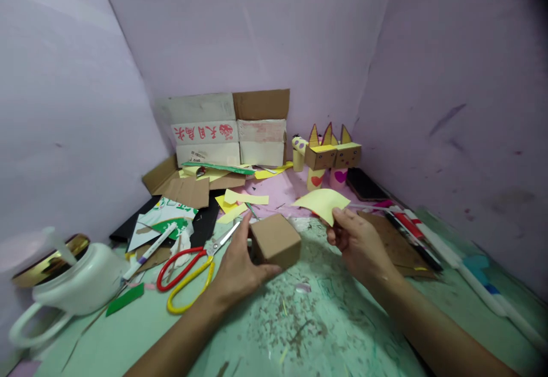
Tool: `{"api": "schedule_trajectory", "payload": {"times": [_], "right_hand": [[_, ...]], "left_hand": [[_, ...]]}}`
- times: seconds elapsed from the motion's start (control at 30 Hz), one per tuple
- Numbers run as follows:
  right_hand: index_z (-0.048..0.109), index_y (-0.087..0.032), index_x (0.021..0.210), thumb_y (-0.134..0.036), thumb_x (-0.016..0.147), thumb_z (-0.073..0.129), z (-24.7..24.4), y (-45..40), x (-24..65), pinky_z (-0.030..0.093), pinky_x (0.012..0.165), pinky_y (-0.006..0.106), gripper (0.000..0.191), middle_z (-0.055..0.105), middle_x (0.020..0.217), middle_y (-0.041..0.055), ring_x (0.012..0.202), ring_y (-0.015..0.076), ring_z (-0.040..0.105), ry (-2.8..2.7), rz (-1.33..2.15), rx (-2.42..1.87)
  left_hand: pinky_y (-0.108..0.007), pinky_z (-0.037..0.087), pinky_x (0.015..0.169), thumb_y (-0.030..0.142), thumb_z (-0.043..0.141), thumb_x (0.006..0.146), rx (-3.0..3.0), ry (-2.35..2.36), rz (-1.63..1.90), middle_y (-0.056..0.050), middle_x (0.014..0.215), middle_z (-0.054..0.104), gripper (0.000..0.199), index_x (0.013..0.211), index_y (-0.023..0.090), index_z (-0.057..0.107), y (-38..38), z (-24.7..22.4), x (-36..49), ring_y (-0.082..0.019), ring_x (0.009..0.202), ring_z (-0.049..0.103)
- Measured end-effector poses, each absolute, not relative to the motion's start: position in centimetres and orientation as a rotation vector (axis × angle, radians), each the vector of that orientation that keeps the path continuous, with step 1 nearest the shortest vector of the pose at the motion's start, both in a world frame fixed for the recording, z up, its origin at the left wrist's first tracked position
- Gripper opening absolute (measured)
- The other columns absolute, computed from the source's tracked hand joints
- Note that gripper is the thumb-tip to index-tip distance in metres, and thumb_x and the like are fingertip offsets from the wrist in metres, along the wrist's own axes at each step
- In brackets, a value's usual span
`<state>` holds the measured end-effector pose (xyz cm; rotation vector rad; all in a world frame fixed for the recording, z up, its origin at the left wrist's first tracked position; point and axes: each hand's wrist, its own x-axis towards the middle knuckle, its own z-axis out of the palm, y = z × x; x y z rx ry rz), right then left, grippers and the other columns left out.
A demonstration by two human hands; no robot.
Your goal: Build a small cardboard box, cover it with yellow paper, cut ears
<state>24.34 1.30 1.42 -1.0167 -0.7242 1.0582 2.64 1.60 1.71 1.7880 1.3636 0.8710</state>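
Right hand pinches a curved yellow paper sheet above the worktop; half-open left hand cups a cardboard box resting there, whether gripping I cannot tell. Harder pinching could crease the sheet; a thumb push could skid the box.

Soft light shows edges stretched, 1 corner black, the mug seemingly blurred.

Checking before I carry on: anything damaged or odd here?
Yes: the pale green tabletop is blotched with dark specks on the near side of the small brown cardboard box, so it looks worn or dirty.
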Motion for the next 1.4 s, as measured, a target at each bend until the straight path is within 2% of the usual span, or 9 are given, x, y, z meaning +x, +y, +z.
{"api": "schedule_trajectory", "payload": {"times": [0.13, 0.23, 0.3, 0.4, 0.53, 0.93, 1.1, 1.2, 1.4], "right_hand": [[0.056, -0.015, 0.113, -0.032, 0.073, 0.063, 1.0, 0.8, 24.2, 0.032, 0.041, 0.020, 0.044, 0.046, 0.046, -0.0091, 0.040, 0.0090, 0.042, -1.021, 0.766, -1.258], [0.042, -0.016, 0.135, -0.030, 0.079, 0.056, 1.1, 0.3, 23.7, 0.036, 0.045, 0.022, 0.059, 0.045, 0.047, -0.0097, 0.042, 0.0103, 0.044, -1.161, 0.613, -1.333], [0.043, -0.016, 0.136, -0.030, 0.080, 0.054, 1.2, 0.1, 23.6, 0.037, 0.046, 0.023, 0.058, 0.045, 0.048, -0.0089, 0.043, 0.0106, 0.045, -1.209, 0.556, -1.376], [0.047, -0.015, 0.134, -0.031, 0.081, 0.053, 1.2, 0.1, 23.6, 0.037, 0.046, 0.023, 0.055, 0.045, 0.048, -0.0084, 0.043, 0.0107, 0.045, -1.203, 0.556, -1.384], [0.052, -0.014, 0.128, -0.031, 0.079, 0.054, 1.1, 0.3, 23.6, 0.036, 0.045, 0.023, 0.051, 0.045, 0.049, -0.0079, 0.043, 0.0106, 0.045, -1.175, 0.609, -1.363], [0.056, -0.016, 0.117, -0.030, 0.079, 0.057, 1.2, 0.4, 23.7, 0.036, 0.046, 0.023, 0.040, 0.047, 0.048, -0.0080, 0.044, 0.0116, 0.046, -1.145, 0.640, -1.322], [0.055, -0.013, 0.115, -0.029, 0.078, 0.057, 1.2, 0.6, 23.8, 0.036, 0.046, 0.023, 0.041, 0.048, 0.047, -0.0084, 0.043, 0.0106, 0.046, -1.108, 0.701, -1.277], [0.053, -0.011, 0.118, -0.030, 0.076, 0.058, 1.2, 0.6, 23.6, 0.036, 0.045, 0.022, 0.046, 0.048, 0.047, -0.0091, 0.042, 0.0098, 0.046, -1.090, 0.740, -1.252], [0.037, -0.013, 0.137, -0.031, 0.075, 0.063, 1.6, 0.5, 24.0, 0.038, 0.045, 0.023, 0.070, 0.049, 0.050, -0.0108, 0.041, 0.0097, 0.048, -1.002, 0.744, -1.124]], "left_hand": [[-0.053, 0.040, 0.089, 0.048, 0.070, 0.063, 1.905, 1.771, 0.939, -0.023, 0.131, 0.045, 0.104, 0.144, 0.014, 0.016, 0.3, 1.8, 3.2, -0.043, 0.119, 0.044], [-0.043, 0.044, 0.069, 0.052, 0.050, 0.079, 2.107, 1.640, 0.738, -0.015, 0.093, 0.065, 0.083, 0.144, 0.011, 0.018, -1.1, 2.2, 3.0, -0.034, 0.081, 0.063], [-0.036, 0.041, 0.061, 0.045, 0.040, 0.085, 2.156, 1.534, 0.777, -0.007, 0.071, 0.063, 0.063, 0.139, 0.013, 0.033, -1.4, 2.5, 2.5, -0.025, 0.062, 0.060], [-0.030, 0.041, 0.060, 0.024, 0.039, 0.081, 1.966, 1.443, 1.018, -0.004, 0.075, 0.060, 0.046, 0.125, 0.017, 0.049, 0.0, 2.6, 1.5, -0.019, 0.065, 0.056], [-0.023, 0.036, 0.051, 0.006, 0.047, 0.056, 1.797, 1.224, 0.822, -0.004, 0.095, 0.056, 0.085, 0.139, 0.019, 0.032, 3.1, 2.0, 0.3, -0.011, 0.059, 0.045], [-0.024, 0.036, 0.049, 0.024, 0.074, 0.056, 1.833, 1.083, 0.564, 0.004, 0.054, 0.056, 0.067, 0.121, 0.019, 0.057, 1.2, 2.6, 0.9, -0.016, 0.051, 0.052], [-0.031, 0.044, 0.061, 0.029, 0.081, 0.047, 1.850, 1.214, 0.691, -0.008, 0.099, 0.065, 0.096, 0.136, 0.024, 0.044, 1.1, 2.3, 1.1, -0.022, 0.070, 0.058], [-0.041, 0.044, 0.086, 0.020, 0.077, 0.051, 1.823, 1.073, 0.677, -0.015, 0.136, 0.046, 0.107, 0.144, 0.022, 0.025, 1.5, 1.7, 1.6, -0.031, 0.101, 0.056], [-0.046, 0.031, 0.105, 0.023, 0.079, 0.053, 1.868, 0.909, 0.773, -0.015, 0.140, 0.040, 0.101, 0.140, 0.017, 0.029, 1.8, 0.4, 3.2, -0.035, 0.125, 0.040]]}}
